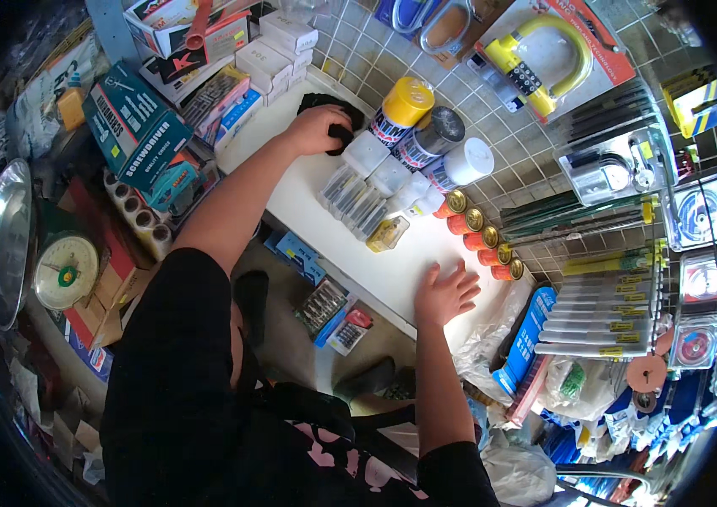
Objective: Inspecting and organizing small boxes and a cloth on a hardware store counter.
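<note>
My left hand [321,130] is closed on a black cloth [343,138], pressed on the far left end of the white shelf [291,190]. Farther right, my right hand [446,294] rests over the shelf with its fingers spread and nothing in it. Beside the cloth stand spray cans: a yellow-capped one [405,110], a black-capped one [434,135] and a white-capped one [466,162]. In front of them lie small white boxes [367,153] and a row of clear packets [354,203]. Several small orange tins [465,221] line the back edge, close to my right hand.
White boxes [265,63] and a green screwdriver box [134,127] are stacked at the left, near a dial scale [67,270]. A wire grid behind carries a yellow lock [544,68] and packaged tools. A blue box [526,338] stands right. Packets [322,306] lie below the shelf.
</note>
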Action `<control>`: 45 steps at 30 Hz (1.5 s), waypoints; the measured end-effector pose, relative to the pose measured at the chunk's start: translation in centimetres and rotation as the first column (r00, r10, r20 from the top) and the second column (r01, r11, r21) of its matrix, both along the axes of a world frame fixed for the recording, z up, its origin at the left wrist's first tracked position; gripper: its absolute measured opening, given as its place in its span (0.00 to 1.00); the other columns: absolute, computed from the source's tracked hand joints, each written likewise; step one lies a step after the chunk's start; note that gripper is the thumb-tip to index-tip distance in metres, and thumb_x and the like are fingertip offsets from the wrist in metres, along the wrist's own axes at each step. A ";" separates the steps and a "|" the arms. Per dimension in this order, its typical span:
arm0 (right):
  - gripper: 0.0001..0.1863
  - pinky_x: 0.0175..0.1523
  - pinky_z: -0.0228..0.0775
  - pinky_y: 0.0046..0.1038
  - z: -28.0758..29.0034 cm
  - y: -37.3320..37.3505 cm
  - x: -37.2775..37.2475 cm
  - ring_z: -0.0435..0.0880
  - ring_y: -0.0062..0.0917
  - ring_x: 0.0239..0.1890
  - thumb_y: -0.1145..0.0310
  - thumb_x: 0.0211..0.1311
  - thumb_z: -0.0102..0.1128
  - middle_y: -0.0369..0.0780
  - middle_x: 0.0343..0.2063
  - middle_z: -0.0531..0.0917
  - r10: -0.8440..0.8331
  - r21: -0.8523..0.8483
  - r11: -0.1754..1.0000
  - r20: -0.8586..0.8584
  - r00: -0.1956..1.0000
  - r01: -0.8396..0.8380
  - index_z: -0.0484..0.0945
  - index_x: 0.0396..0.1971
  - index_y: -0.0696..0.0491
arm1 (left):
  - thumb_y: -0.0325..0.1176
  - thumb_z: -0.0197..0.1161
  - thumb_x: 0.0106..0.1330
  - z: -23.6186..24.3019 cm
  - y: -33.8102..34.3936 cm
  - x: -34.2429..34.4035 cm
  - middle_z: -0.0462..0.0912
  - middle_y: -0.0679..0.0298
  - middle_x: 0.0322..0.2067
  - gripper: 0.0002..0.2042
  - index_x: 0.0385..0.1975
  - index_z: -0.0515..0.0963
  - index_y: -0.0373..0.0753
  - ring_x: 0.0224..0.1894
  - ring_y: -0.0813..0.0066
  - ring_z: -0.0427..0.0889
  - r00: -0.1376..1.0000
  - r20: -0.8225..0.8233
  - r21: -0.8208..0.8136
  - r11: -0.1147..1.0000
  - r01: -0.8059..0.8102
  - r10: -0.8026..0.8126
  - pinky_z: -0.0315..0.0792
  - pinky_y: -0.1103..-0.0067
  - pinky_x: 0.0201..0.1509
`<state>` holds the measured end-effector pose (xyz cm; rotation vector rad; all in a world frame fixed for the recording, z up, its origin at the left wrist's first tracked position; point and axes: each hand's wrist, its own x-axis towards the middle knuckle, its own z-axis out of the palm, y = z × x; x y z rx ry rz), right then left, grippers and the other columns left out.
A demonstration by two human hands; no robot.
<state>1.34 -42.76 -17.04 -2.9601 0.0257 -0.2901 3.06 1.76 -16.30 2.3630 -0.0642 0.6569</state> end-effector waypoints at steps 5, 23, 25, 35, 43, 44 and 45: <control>0.40 0.76 0.35 0.67 0.3 0.2 -0.4 0.45 0.62 0.78 0.38 0.68 0.50 0.59 0.76 0.52 0.001 0.005 1.000 -0.002 1.000 -0.001 0.60 0.74 0.45 | 0.27 0.69 0.48 -0.1 0.2 -1.5 0.88 0.58 0.44 0.12 0.36 0.87 0.41 0.55 0.55 0.83 1.000 -0.015 -0.009 1.000 -0.001 0.001 0.77 0.66 0.60; 0.40 0.77 0.32 0.66 0.2 -0.9 -0.8 0.44 0.61 0.79 0.38 0.67 0.53 0.58 0.77 0.53 0.014 0.105 0.994 0.062 0.998 -0.020 0.64 0.74 0.44 | 0.23 0.65 0.49 -0.1 -6.1 -17.3 0.86 0.53 0.40 0.10 0.33 0.84 0.38 0.56 0.49 0.82 0.981 -0.074 -0.137 0.972 -0.189 0.180 0.74 0.63 0.62; 0.40 0.77 0.31 0.66 0.0 -1.5 -1.2 0.44 0.61 0.79 0.39 0.67 0.53 0.57 0.77 0.53 0.024 0.121 0.992 0.064 0.998 -0.032 0.65 0.74 0.45 | 0.23 0.64 0.49 0.0 -7.9 -18.6 0.85 0.52 0.40 0.10 0.33 0.83 0.38 0.53 0.48 0.82 0.981 -0.057 -0.124 0.974 -0.190 0.185 0.75 0.63 0.60; 0.43 0.77 0.26 0.67 0.9 -2.4 -1.9 0.40 0.62 0.79 0.37 0.70 0.44 0.59 0.78 0.48 0.090 0.011 0.996 -0.026 0.996 -0.090 0.57 0.78 0.46 | 0.21 0.63 0.52 2.7 -14.1 -21.7 0.85 0.55 0.37 0.10 0.34 0.82 0.36 0.49 0.58 0.84 0.921 -0.341 -0.184 0.947 -0.263 0.190 0.77 0.66 0.56; 0.44 0.80 0.28 0.59 1.3 -4.8 -3.7 0.38 0.53 0.82 0.32 0.71 0.43 0.54 0.80 0.44 0.260 0.053 0.965 -0.132 0.957 -0.255 0.53 0.80 0.40 | 0.30 0.52 0.72 9.2 -20.3 -22.4 0.83 0.58 0.53 0.11 0.50 0.77 0.42 0.56 0.60 0.82 0.961 0.038 -0.991 -0.133 0.001 -0.272 0.76 0.64 0.63; 0.42 0.78 0.35 0.60 1.8 -4.5 -4.5 0.44 0.53 0.81 0.35 0.70 0.48 0.55 0.79 0.47 0.255 0.103 0.965 -0.146 0.956 -0.242 0.56 0.78 0.41 | 0.30 0.52 0.72 9.8 -20.7 -22.5 0.83 0.58 0.53 0.11 0.50 0.77 0.42 0.56 0.60 0.82 0.962 0.027 -0.992 -0.125 -0.007 -0.273 0.76 0.64 0.63; 0.41 0.77 0.41 0.60 2.4 -4.2 -5.2 0.50 0.53 0.80 0.37 0.70 0.53 0.56 0.78 0.51 0.250 0.152 0.962 -0.158 0.955 -0.226 0.59 0.77 0.42 | 0.31 0.51 0.74 10.2 -21.0 -22.4 0.83 0.58 0.54 0.11 0.50 0.77 0.42 0.59 0.58 0.81 0.929 0.146 -0.971 -0.229 0.069 -0.341 0.73 0.63 0.66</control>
